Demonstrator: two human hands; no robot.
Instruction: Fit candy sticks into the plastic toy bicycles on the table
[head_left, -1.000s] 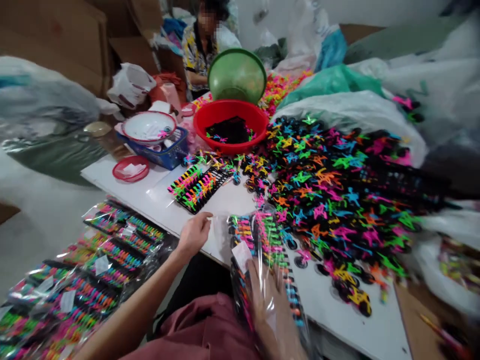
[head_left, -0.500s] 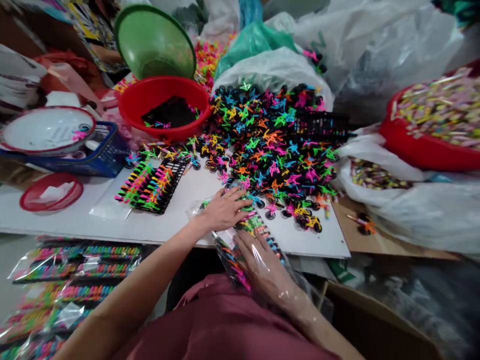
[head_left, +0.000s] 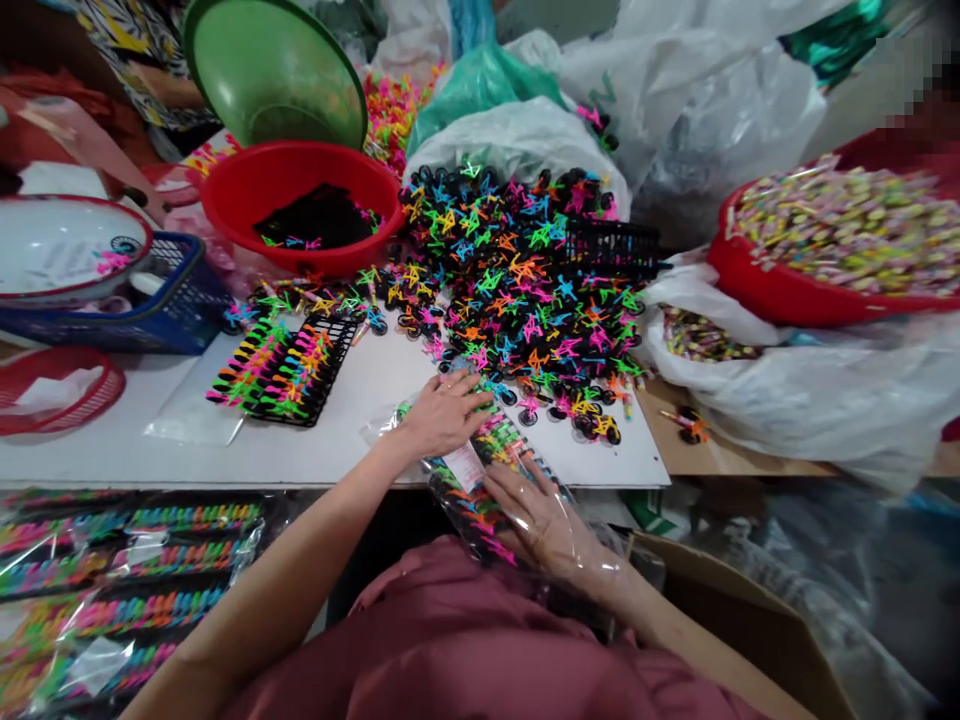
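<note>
A clear plastic bag encloses a black rack lined with colourful small toys, with a white paper label inside. It lies aslant over the table's front edge. My left hand rests flat on the bag's far end, fingers stretched out. My right hand appears to be inside the bag, under the clear film, its fingers extended along the rack. Just beyond my hands spreads a heap of small toy bicycles in bright colours. Another filled rack sits to the left on the table.
A red basin holding black racks stands at the back left, near a blue basket. Packed bags lie at lower left. To the right are a red tub of wrapped pieces and an open cardboard box.
My right hand has drawn slightly back along the rack, and more of the white label shows. My left hand stays on the bag's far end. The view has turned a little right.
</note>
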